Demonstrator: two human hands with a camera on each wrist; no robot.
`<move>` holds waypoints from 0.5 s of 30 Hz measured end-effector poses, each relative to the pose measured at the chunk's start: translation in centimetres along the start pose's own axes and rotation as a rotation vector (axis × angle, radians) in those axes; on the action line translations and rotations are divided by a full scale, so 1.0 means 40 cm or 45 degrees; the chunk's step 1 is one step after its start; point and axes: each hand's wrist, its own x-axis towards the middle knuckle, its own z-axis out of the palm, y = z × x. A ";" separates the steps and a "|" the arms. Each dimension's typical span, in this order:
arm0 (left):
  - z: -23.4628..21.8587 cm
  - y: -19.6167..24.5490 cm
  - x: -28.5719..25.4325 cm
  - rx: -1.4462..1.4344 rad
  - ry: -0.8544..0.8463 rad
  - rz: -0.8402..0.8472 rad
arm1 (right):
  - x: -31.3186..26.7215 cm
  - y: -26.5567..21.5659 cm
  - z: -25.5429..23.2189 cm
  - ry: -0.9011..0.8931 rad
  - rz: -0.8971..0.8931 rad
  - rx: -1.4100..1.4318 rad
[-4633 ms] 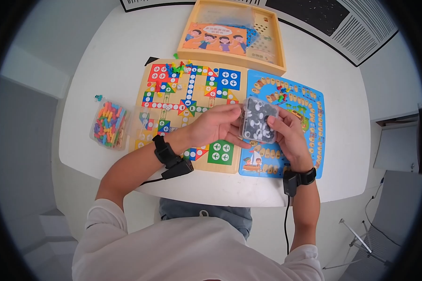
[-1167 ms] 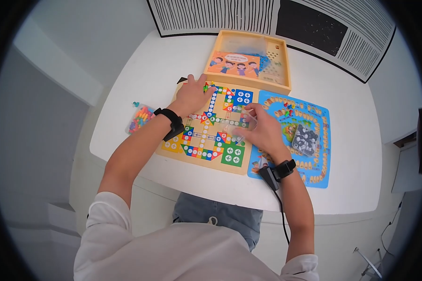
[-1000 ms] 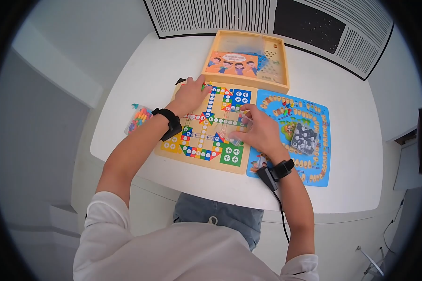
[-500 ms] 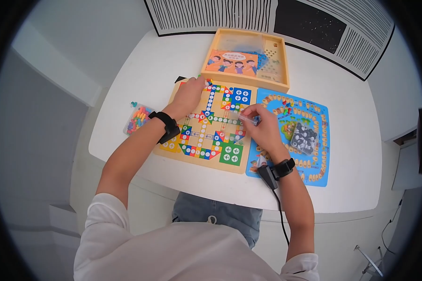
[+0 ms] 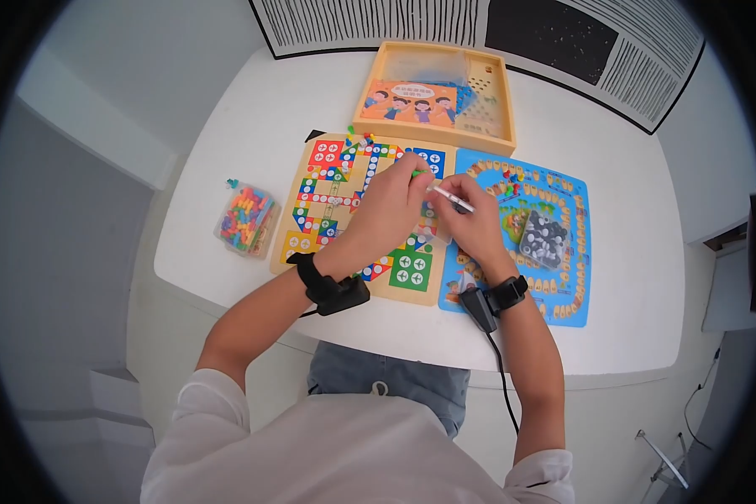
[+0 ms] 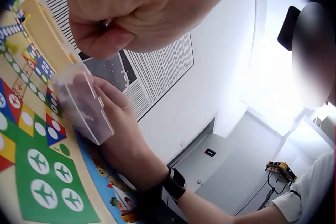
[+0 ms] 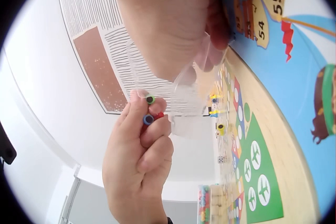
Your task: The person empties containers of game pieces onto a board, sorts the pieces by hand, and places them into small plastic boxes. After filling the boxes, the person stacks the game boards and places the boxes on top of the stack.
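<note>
My left hand (image 5: 386, 210) pinches several small game pawns between thumb and fingers; a green pawn (image 7: 150, 99), a blue pawn (image 7: 148, 119) and a red pawn (image 7: 159, 115) show in the right wrist view. Close beside it, my right hand (image 5: 472, 223) grips a small clear plastic box (image 6: 84, 103), tilted above the boards. Both hands are over the seam between a wooden ludo-style board (image 5: 282, 262) and a blue path board (image 5: 573, 312). More pawns (image 5: 369, 139) lie at the wooden board's far edge, with a die (image 5: 335, 202) nearer its middle.
A clear box of black and white pieces (image 5: 544, 238) sits on the blue board, near a few small pawns (image 5: 512, 181). At the left stands a tub of coloured pegs (image 5: 245, 220). A wooden tray (image 5: 433, 133) with an orange booklet (image 5: 409, 102) is at the back.
My left hand has come from the board's far left corner, now carrying pawns, to my right hand. The clear box in my right hand has turned. Earlier, I set down the black-and-white pieces box.
</note>
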 end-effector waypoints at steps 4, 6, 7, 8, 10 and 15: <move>0.037 -0.009 0.005 -0.102 0.085 -0.142 | 0.000 -0.009 -0.009 0.004 0.075 0.001; 0.050 -0.030 -0.013 -0.135 0.224 -0.043 | -0.002 0.001 -0.003 0.026 0.072 -0.001; 0.051 -0.041 -0.020 -0.133 0.219 -0.046 | -0.002 0.008 -0.001 0.028 0.077 0.003; 0.051 -0.053 -0.028 -0.126 0.193 -0.113 | 0.001 0.015 0.000 0.021 0.074 0.003; 0.050 -0.071 -0.042 -0.121 0.168 -0.181 | 0.005 0.023 -0.001 0.013 0.072 0.000; 0.050 -0.069 -0.055 -0.028 0.077 -0.269 | 0.006 0.030 -0.001 0.057 0.226 0.115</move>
